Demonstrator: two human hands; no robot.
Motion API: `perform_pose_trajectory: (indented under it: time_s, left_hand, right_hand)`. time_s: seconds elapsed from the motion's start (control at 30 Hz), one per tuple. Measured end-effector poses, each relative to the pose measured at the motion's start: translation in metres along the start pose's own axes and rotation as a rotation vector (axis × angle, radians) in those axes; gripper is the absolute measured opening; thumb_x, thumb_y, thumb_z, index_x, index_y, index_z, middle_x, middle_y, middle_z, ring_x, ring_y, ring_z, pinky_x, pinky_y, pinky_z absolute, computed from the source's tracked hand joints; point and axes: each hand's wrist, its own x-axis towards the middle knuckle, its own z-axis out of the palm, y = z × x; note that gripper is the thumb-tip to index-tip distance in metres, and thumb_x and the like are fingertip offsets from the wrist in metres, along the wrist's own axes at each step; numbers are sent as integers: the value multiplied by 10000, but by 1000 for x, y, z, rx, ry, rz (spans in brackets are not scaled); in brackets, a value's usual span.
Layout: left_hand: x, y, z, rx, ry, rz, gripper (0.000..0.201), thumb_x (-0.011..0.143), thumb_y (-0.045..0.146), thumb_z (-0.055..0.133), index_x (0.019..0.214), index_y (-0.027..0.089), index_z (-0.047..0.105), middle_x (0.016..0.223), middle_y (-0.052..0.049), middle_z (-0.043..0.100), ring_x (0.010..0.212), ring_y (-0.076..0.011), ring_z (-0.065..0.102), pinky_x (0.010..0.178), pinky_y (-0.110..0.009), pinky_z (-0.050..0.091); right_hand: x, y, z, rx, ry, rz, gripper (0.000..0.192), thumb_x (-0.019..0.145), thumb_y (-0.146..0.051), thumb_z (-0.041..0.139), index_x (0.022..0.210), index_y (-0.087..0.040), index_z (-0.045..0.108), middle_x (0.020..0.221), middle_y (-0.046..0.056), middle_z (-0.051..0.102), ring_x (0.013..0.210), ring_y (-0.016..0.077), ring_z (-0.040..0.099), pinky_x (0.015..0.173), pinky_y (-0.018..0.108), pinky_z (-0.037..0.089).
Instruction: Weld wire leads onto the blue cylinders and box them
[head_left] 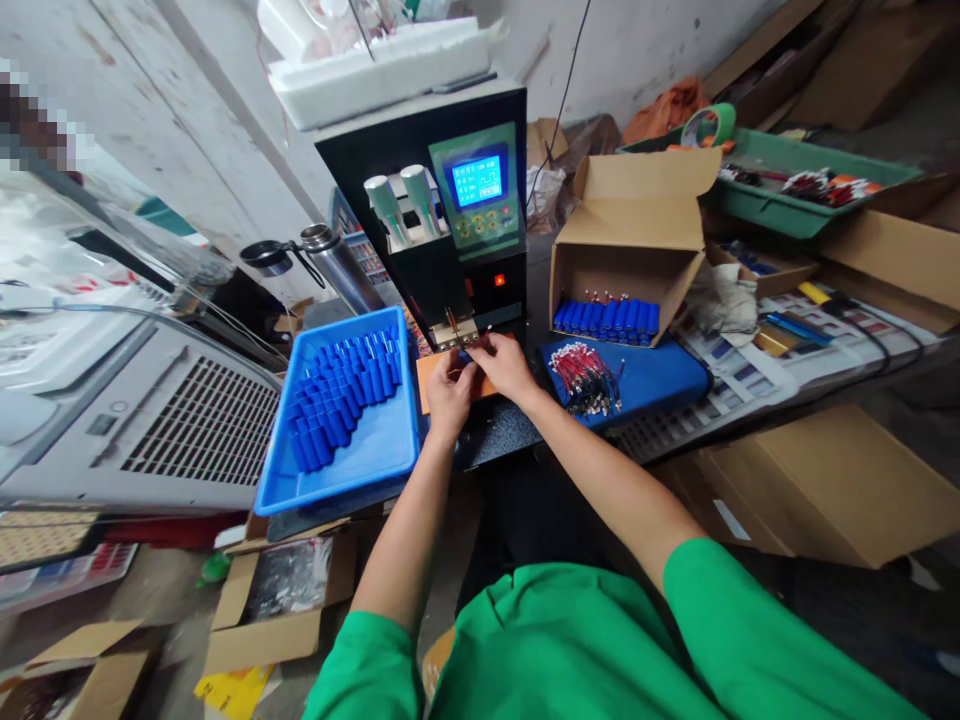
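My left hand (448,392) and my right hand (507,366) meet under the copper welding tips (453,327) of a black spot welder (450,200). Together they pinch a small blue cell (466,356) over an orange pad (429,378). The cell is mostly hidden by my fingers. A blue tray (375,450) with several loose blue cells lies just left of my left hand. To the right of my right hand lies a bundle of red wired leads (585,375) on a blue mat (660,375).
An open cardboard box (630,230) holds a row of blue cells behind the mat. A green tray (780,190) stands at the back right. A grey machine (150,420) fills the left. Cardboard boxes (825,480) sit below the bench, right and left.
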Motion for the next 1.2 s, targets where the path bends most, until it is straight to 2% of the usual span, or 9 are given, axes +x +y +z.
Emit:
perform_pose_trajectory:
  time_s: [0.1, 0.2, 0.4, 0.53, 0.67, 0.77, 0.93, 1.03, 1.2]
  left_hand:
    - [0, 2, 0, 2, 8, 20, 182, 861, 301, 668, 990, 175, 691, 886, -31, 709, 768, -145, 645, 732, -263, 526]
    - [1, 1, 1, 11, 15, 27, 165, 858, 303, 675, 966, 177, 681, 861, -22, 697, 759, -138, 637, 741, -257, 523]
    - [1, 0, 1, 55, 16, 38, 128, 857, 307, 668, 844, 183, 640, 754, 4, 637, 687, -122, 592, 690, -245, 498]
    - [2, 2, 0, 82, 16, 37, 153, 837, 326, 682, 890, 183, 662, 790, -13, 673, 713, -139, 613, 702, -263, 514]
    - [2, 1, -5, 17, -5, 8, 258, 815, 370, 716, 982, 176, 680, 903, -42, 716, 823, -166, 669, 797, -298, 550]
    - [-4, 2, -14, -19, 37, -1, 320, 853, 426, 682, 1055, 178, 687, 1028, -75, 733, 926, -187, 688, 846, -321, 558]
    - [-27, 4, -29, 172, 27, 33, 248, 890, 426, 641, 917, 189, 709, 892, -59, 734, 848, -186, 678, 824, -331, 543]
    - [-36, 4, -30, 248, -4, 81, 189, 846, 380, 690, 893, 197, 708, 889, -51, 736, 820, -179, 672, 797, -320, 540]
    - [-36, 1, -24, 242, -32, 53, 182, 877, 370, 650, 872, 199, 712, 836, -45, 743, 763, -172, 685, 771, -319, 554]
  right_hand:
    - [-5, 3, -4, 23, -8, -35, 192, 837, -392, 666, 824, -201, 652, 835, 39, 717, 815, 209, 662, 779, 317, 504]
    - [-10, 5, -8, 42, -12, -73, 194, 823, -391, 656, 827, -199, 635, 814, 31, 700, 775, 195, 646, 745, 305, 498]
    - [-9, 8, -13, -21, -24, -79, 221, 799, -385, 634, 691, -193, 608, 687, 11, 645, 679, 166, 565, 661, 284, 421]
    - [-7, 7, -15, -8, -27, -71, 290, 777, -419, 636, 611, -192, 569, 605, -13, 566, 628, 142, 494, 617, 274, 369]
    - [-9, 5, -17, 92, -47, -34, 373, 765, -511, 638, 582, -204, 529, 542, -29, 487, 595, 133, 457, 564, 260, 344]
    - [-10, 4, -17, 158, -46, 0, 400, 753, -535, 642, 561, -214, 499, 514, -36, 452, 548, 120, 417, 517, 251, 307]
    - [-9, 4, -17, 223, -51, 44, 436, 737, -548, 665, 528, -223, 463, 482, -44, 422, 486, 100, 371, 471, 238, 280]
    - [-9, 6, -17, 249, -49, 59, 438, 736, -560, 677, 536, -219, 488, 476, -46, 428, 470, 96, 369, 460, 235, 283]
    - [-10, 4, -19, 276, -64, 54, 434, 741, -540, 687, 531, -213, 493, 471, -49, 432, 460, 91, 367, 462, 236, 285]
